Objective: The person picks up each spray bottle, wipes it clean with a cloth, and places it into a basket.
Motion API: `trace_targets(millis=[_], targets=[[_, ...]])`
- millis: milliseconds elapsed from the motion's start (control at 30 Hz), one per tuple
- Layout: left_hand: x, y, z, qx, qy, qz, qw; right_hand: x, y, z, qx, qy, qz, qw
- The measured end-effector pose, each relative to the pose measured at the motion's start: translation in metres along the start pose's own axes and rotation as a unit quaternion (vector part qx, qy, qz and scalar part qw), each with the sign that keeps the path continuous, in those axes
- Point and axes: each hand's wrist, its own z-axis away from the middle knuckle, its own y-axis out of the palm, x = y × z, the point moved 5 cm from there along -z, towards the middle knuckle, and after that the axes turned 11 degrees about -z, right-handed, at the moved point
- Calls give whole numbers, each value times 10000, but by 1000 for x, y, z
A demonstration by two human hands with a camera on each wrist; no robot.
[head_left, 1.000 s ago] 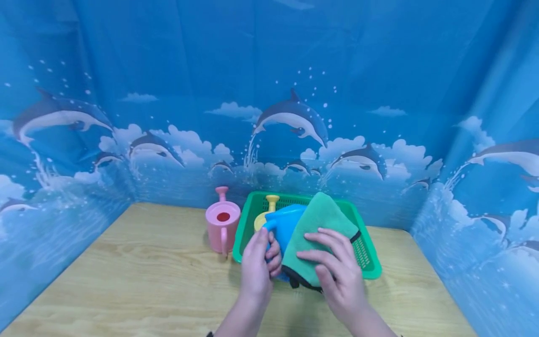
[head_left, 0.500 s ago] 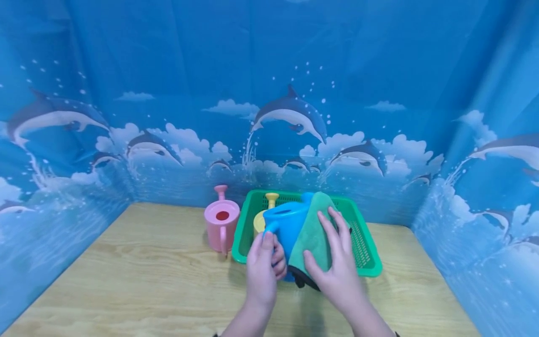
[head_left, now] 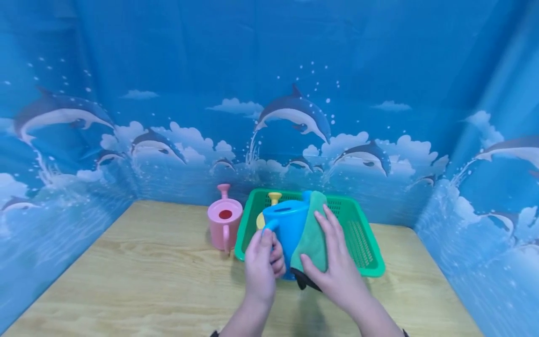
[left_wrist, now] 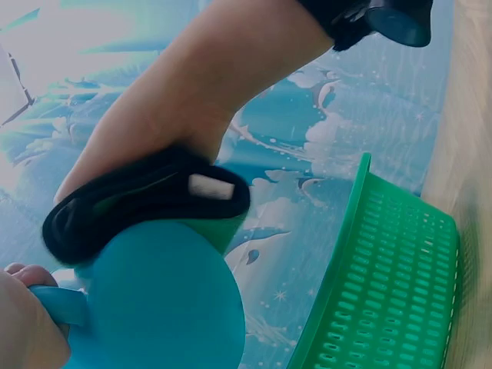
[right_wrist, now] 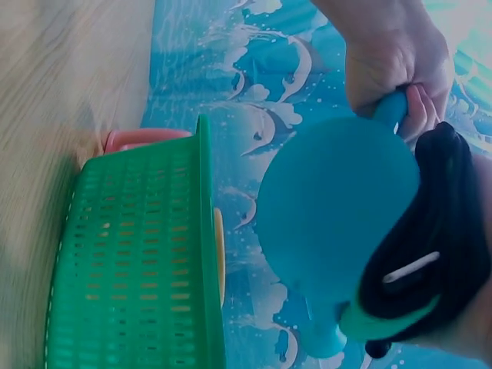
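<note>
You count: one green basket (head_left: 376, 257); three watering cans, one pink can (head_left: 216, 232) left of the basket, one yellow can (head_left: 274, 196) inside it, one blue can (head_left: 292, 231) nearer you; one green cloth (head_left: 312, 238); one surface (head_left: 160, 271).

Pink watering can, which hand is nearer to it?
Left. The left hand, gripping the blue watering can by its handle, is to the right of the pink watering can; the right hand, pressing the green cloth against the blue watering can, is farther right.
</note>
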Motion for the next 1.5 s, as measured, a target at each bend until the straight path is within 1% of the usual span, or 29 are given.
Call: trace_targets(millis=[100,200,233,300,400,467,533,600,633,700,800,933,1133,1200,1300,1433,1500], targets=[[1,-2,-2,-3,31,90,10000,-1,-3,2,-22,-530,143,9985],[1,-4,-4,-12,-35,160,9999,1,-5,5,-213,-1260,351,9912],[2,-5,-5,-32,-90,168,9998,2,-6,6,-290,-1498,422,9874],[1,-7,-6,-92,-170,207,9996,4,-6,10,-364,-1834,595,9806],[1,-11,-7,-215,-300,301,9989,9,-4,18,-343,-2289,861,9690],[1,-13,-8,-239,-383,381,9983,14,-1,24,-268,-2616,1046,9591],[2,-15,-9,-218,-452,455,9977,18,1,29,-250,-2954,1253,9468],[2,-15,-10,-164,-503,515,9973,22,2,31,-226,-3167,1447,9371],[3,-15,-10,-124,-506,543,9972,24,3,31,-209,-3239,1505,9338],[3,-14,-10,-53,-474,577,9972,26,3,30,-152,-3250,1594,9321],[4,-13,-10,43,-445,543,9975,29,4,26,3,-3153,1655,9345],[4,-11,-10,175,-389,449,9981,32,5,17,86,-3166,1672,9337],[4,-10,-12,144,-315,423,9985,35,7,0,85,-3381,1518,9287],[4,-11,-12,100,-304,454,9985,36,8,-3,156,-3423,1571,9262],[4,-12,-13,32,-302,516,9982,38,10,-2,238,-3583,1749,9168],[3,-16,-15,-44,-404,515,9978,42,13,3,397,-3844,2174,8963],[3,-18,-15,-74,-474,526,9975,43,15,7,569,-3876,2368,8891]])
